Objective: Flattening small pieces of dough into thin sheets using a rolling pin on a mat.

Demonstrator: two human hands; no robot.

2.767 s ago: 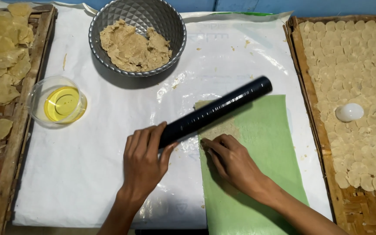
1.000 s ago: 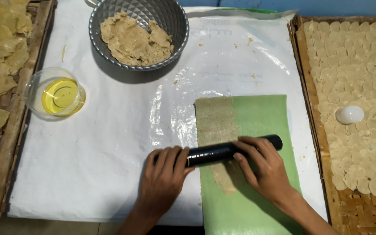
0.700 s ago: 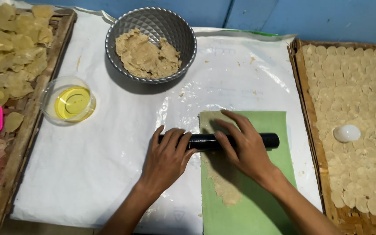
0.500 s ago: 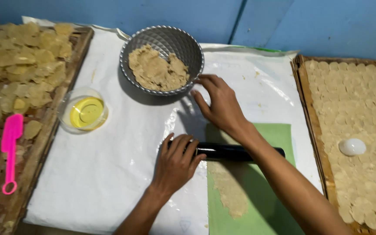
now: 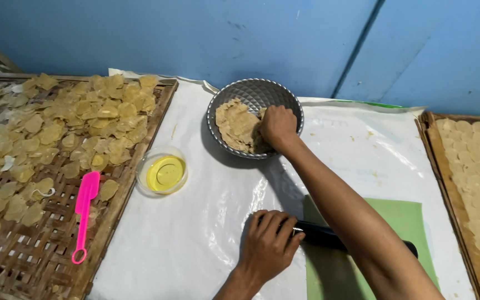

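Since the earlier frames the right hand (image 5: 278, 125) has left the black rolling pin (image 5: 329, 236) and reached up into the metal bowl (image 5: 255, 94) in the upper middle of the frame, and the view has tilted up to show more of the blue wall (image 5: 195, 33). The right hand's fingers are curled down into the beige dough (image 5: 237, 125) that fills the left part of the bowl; whether they have closed on a lump cannot be told. The left hand (image 5: 266, 244), at lower centre, lies with its fingers bent over the left end of the rolling pin, holding it on the white plastic sheet (image 5: 195, 233), while the pin's other end crosses the green mat (image 5: 406, 222) at lower right, partly hidden by the right forearm. The dough looks soft, moist and somewhat sticky, likely to tear and cling, so it seems best pinched off from the edge of the mass with the fingertips. Just left of the bowl stands a small clear dish (image 5: 163, 171) with yellow oil in it. A woven tray (image 5: 45, 233) at left holds scattered pale chips and a pink spatula (image 5: 84, 214); another tray (image 5: 437, 161) at the right edge carries thin rounds laid in close rows.
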